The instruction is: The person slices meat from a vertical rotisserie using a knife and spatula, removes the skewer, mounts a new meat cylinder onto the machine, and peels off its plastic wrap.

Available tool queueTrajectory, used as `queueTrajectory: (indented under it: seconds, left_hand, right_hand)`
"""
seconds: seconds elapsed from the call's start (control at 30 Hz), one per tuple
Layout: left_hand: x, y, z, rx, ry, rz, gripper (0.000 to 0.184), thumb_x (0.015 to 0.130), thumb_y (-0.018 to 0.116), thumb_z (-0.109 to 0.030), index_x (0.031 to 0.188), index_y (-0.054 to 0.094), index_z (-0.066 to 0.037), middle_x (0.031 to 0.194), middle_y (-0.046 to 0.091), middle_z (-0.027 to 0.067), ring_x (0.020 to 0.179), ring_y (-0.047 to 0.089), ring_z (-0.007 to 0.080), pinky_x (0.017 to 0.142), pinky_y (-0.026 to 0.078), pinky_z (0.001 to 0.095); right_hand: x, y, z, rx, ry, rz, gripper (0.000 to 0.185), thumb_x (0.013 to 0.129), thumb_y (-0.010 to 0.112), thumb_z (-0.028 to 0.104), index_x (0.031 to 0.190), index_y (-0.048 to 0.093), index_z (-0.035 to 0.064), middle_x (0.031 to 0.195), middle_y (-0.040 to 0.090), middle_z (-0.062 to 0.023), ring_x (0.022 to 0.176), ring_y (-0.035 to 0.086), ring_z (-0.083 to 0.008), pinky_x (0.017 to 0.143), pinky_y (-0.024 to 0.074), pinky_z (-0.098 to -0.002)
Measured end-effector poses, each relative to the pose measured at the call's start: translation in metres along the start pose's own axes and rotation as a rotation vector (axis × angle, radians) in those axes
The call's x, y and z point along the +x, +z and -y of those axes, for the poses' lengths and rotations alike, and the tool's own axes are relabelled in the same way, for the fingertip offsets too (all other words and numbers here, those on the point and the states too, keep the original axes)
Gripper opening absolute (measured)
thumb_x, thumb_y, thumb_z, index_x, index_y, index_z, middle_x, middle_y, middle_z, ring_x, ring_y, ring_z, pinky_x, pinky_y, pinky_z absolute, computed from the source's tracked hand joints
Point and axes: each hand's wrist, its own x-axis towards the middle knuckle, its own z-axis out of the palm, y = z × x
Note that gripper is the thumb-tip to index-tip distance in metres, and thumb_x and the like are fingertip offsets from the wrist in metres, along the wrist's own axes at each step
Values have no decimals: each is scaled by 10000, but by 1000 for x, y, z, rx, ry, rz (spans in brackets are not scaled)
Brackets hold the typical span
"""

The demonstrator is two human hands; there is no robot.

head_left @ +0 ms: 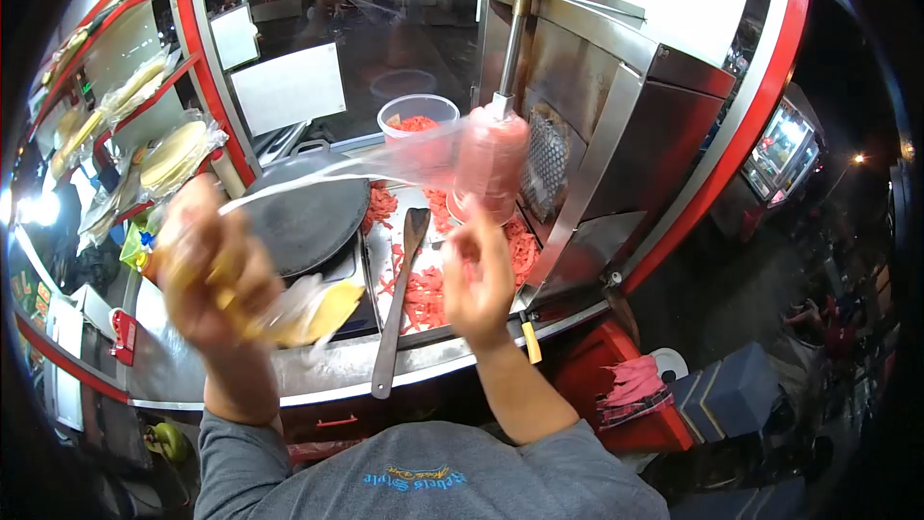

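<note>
A clear plastic film (385,164) stretches in the air from my left hand to the pink meat cone on the vertical spit (493,159). My left hand (214,270), blurred, is closed round a yellowish thing in clear plastic (327,313), whose end sticks out to the right. In front of the meat cone is my right hand (476,279), raised with its fingers partly bent; motion blur hides whether they touch the film. Beneath the hands, a metal tray (385,255) bears red meat strips (423,299) and a dark wooden spatula (404,270).
A round black griddle (298,221) lies left of the tray. Behind stands a clear tub (418,116) with red meat. Bagged flatbreads (178,156) are at the left, the metal grill housing (626,135) at the right. A yellow-handled tool (531,342) rests at the front edge.
</note>
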Motion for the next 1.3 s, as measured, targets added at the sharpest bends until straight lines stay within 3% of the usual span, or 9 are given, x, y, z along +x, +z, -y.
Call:
queueTrajectory:
  seconds: [0.17,0.3,0.37,0.43,0.53,0.67,0.8,1.07,1.3]
  left_hand:
    - [-50,2,-88,-140,49,462,513,1103,307,-401,767,592,-138,569,578,-20,390,419,53,311,320,253]
    - [-95,-39,-129,-32,432,779,361,1100,389,-366,1033,587,-72,623,616,21,382,384,26,294,291,235]
    - [-86,-48,-113,-147,262,741,345,1093,435,-359,1067,603,-58,667,630,28,404,404,29,299,308,230]
    - [-118,-52,-57,62,109,111,288,1076,466,-284,1112,632,-51,919,635,79,681,519,104,563,407,260]
    - [-96,-33,27,1204,-433,-191,266,1061,499,-184,1223,634,-24,1205,646,128,1040,616,186,953,470,305]
    - [-70,-49,70,-484,-935,-251,289,1060,523,-300,1247,584,-87,1244,648,146,681,610,216,541,519,302]
    - [-68,-29,32,-396,-455,-342,235,1064,524,-288,917,393,-160,684,300,-32,527,417,91,385,331,252]
    - [-135,-25,-102,102,94,74,282,977,627,-221,730,513,-145,535,511,26,432,455,151,434,380,288]
    - [-174,-29,-157,25,315,98,339,992,521,-207,657,493,-164,558,413,-42,494,423,98,476,354,296]
  right_hand:
    - [48,19,-38,-191,151,-77,551,868,705,-37,1401,607,58,905,585,-100,800,589,-225,740,517,-338]
    - [60,21,-45,-135,-2,84,276,899,677,19,1166,734,51,927,592,-119,803,603,-258,735,521,-357]
    - [55,22,-8,-22,-98,72,268,871,663,-5,1124,744,27,951,604,-116,823,615,-242,728,521,-344]
    - [45,21,33,47,-200,139,291,827,649,-27,1102,739,5,976,615,-123,857,632,-255,742,524,-344]
    - [14,33,75,200,-221,387,334,784,666,8,1114,712,-3,993,621,-152,917,651,-299,794,537,-372]
    - [-46,54,109,389,-252,613,345,828,669,78,1164,661,-4,1036,595,-159,961,629,-323,816,518,-415]
    - [-44,24,108,571,-240,751,315,862,643,21,1173,657,-24,1127,617,-178,1038,634,-337,891,533,-427]
    - [-18,16,-33,-393,70,146,836,827,783,85,1553,378,7,1557,367,-273,1433,388,-442,1190,296,-517]
    - [-4,65,-44,-346,170,183,470,1093,467,289,1527,501,112,1620,356,-248,1521,277,-445,1241,205,-495]
